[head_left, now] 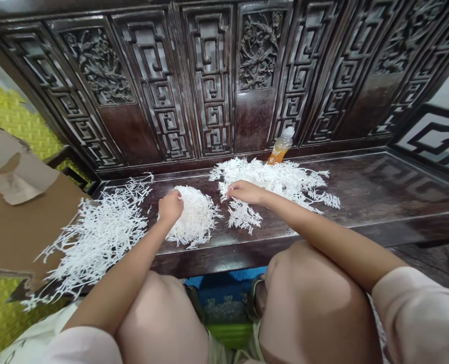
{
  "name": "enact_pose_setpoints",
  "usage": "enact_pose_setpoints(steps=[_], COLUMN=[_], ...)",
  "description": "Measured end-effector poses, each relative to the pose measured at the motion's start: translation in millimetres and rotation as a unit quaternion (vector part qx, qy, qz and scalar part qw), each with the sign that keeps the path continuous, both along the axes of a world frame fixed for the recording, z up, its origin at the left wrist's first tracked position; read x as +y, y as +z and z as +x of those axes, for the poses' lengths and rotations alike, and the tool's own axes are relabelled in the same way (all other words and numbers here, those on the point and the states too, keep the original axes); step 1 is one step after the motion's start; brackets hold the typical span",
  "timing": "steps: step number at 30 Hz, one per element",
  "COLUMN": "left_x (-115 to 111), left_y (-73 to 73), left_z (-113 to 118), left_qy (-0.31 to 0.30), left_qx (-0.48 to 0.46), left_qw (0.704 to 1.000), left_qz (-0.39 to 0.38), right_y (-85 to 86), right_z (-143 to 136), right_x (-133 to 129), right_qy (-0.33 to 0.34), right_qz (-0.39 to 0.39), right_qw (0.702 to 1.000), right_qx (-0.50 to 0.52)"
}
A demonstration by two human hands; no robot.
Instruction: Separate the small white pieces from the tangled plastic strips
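My left hand [170,206] rests at the left edge of a round pile of short white pieces [194,217], its fingers curled together; what they hold is too small to name. My right hand [244,192] is pinched at the left front of a wider heap of white branching pieces [273,178], with its fingertips on or just above a white piece. A small white clump [243,215] lies just below that hand. At the left, a large pile of long white branching pieces [103,235] spreads over the bench edge and cardboard.
The dark wooden bench [364,194] has a carved backrest [254,119]. A bottle with an orange label [280,147] leans behind the wide heap. Torn cardboard [27,222] lies at the left over yellow matting [12,111]. My knees are in front of the bench.
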State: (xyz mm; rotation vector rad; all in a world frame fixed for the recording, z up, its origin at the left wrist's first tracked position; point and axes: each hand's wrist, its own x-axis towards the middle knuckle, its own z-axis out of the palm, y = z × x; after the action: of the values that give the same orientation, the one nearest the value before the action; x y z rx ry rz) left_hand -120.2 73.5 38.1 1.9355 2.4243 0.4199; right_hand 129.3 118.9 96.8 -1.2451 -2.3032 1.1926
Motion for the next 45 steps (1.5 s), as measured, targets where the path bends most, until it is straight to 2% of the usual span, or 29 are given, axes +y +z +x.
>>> enact_pose_setpoints(steps=[3,5,10,16,21,24,25,27,29,31,33,35,38,41,45], left_x=[1,2,1,-1,-3,-4,-5,-7,-11,-14,-17,-18,-18,-18,-16], left_y=[-5.0,-9.2,-13.1,-7.3,-2.5,5.7,10.1,20.6,31.0,38.3,41.5,41.7,41.2,42.5,42.7], left_z=[-11,-13,-7,-3,-4,5,10,25,43,59,69,73,70,68,69], left_qy=[0.064,0.077,0.065,0.051,0.041,0.049,0.035,-0.034,-0.141,-0.209,-0.220,-0.208,-0.204,-0.207,-0.202], left_qx=[0.019,0.018,0.011,0.060,-0.002,-0.061,-0.100,-0.209,-0.325,-0.394,-0.405,-0.391,-0.384,-0.376,-0.321], left_qw=[0.998,0.997,0.996,0.996,0.997,0.997,0.994,0.976,0.934,0.895,0.887,0.897,0.900,0.903,0.925], left_qz=[-0.018,-0.026,-0.058,-0.034,-0.057,-0.012,0.009,0.043,0.046,0.018,0.000,0.000,0.002,0.009,0.018], right_y=[-0.4,0.9,6.8,8.7,10.8,10.3,9.6,7.5,5.3,3.2,1.0,-1.3,-3.8,-3.6,0.4], right_z=[-4,-5,-4,-2,0,-1,-1,-3,-5,-7,-8,-8,-8,-8,-12], right_x=[-5,-8,-13,-16,-16,-14,-14,-13,-12,-10,-8,-7,-5,-6,-9], right_qy=[0.039,0.059,0.098,0.127,0.154,0.168,0.167,0.159,0.153,0.147,0.137,0.129,0.109,0.063,0.042], right_qz=[-0.032,-0.052,-0.085,-0.086,-0.073,-0.054,-0.054,-0.063,-0.075,-0.080,-0.081,-0.083,-0.081,-0.064,-0.014], right_qw=[0.999,0.997,0.991,0.988,0.985,0.984,0.984,0.985,0.985,0.985,0.986,0.987,0.990,0.996,0.999], right_qx=[0.014,0.024,0.033,0.035,0.030,0.019,0.019,0.026,0.032,0.037,0.040,0.041,0.043,0.027,-0.014])
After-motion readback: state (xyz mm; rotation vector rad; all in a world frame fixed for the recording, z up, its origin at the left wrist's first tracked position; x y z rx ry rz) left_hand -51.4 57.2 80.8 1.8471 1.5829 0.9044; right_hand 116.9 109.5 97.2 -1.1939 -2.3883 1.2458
